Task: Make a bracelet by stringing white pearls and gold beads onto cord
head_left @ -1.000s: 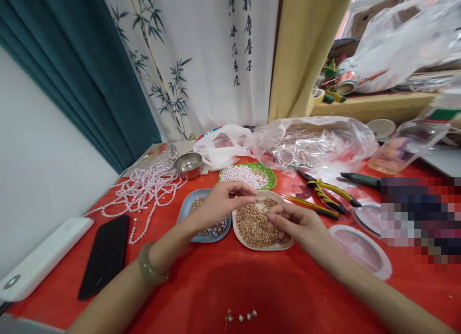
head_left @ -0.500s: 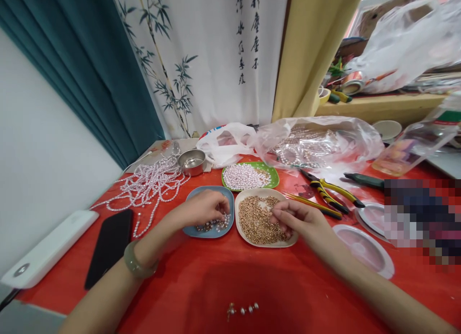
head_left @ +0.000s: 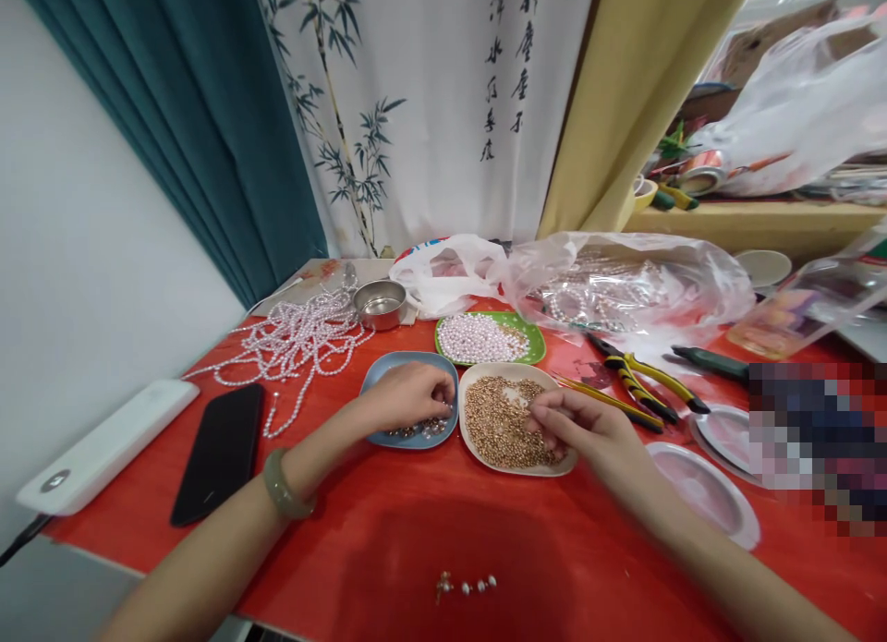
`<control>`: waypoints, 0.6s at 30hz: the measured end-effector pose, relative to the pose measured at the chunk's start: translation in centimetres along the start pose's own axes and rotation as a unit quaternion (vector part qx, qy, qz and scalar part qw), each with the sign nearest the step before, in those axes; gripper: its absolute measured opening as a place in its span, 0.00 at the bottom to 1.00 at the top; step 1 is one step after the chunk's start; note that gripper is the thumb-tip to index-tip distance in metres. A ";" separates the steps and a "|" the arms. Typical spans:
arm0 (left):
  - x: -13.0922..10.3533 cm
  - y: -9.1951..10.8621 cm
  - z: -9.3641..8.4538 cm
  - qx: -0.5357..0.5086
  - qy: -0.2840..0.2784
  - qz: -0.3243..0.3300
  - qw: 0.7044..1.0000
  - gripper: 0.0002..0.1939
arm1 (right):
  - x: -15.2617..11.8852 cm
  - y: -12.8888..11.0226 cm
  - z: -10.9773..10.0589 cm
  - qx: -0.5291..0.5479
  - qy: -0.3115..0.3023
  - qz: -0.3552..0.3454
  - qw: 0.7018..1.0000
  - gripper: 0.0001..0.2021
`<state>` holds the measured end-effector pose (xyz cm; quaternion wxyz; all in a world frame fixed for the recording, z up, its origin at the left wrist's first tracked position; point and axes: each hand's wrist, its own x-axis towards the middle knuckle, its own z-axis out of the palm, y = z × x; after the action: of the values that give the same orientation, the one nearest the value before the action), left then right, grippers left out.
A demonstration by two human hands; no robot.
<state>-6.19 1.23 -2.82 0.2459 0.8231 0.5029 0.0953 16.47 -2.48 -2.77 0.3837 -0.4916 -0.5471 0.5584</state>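
Head view: left hand (head_left: 408, 394) pinches into mixed beads on blue plate (head_left: 380, 376); right hand (head_left: 582, 425), fingers curled, grip unclear, over gold-bead plate (head_left: 471, 443). Four assembled pieces (head_left: 466, 586) lie finished; plates remain full.

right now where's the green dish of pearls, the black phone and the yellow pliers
green dish (head_left: 535, 345), head view, bare right rim
black phone (head_left: 220, 450), head view, middle of the screen
yellow pliers (head_left: 648, 376), head view, handle
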 end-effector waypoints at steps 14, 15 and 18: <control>0.1 0.7 0.1 -0.182 0.059 -0.007 0.981 0.05 | -0.1 -0.1 0.2 -0.004 -0.005 0.007 1.000 0.10; 0.1 0.9 0.1 -0.248 0.062 -0.013 0.967 0.06 | -0.2 -0.1 0.3 -0.004 -0.007 0.005 1.000 0.09; -0.1 1.9 0.7 -0.501 0.053 -0.046 0.863 0.07 | -0.5 -0.2 0.6 -0.012 -0.018 -0.014 1.000 0.07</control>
<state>-4.51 0.25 -2.46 0.6020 0.5590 0.4369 0.3665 16.01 -3.07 -2.52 0.3758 -0.4786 -0.5668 0.5554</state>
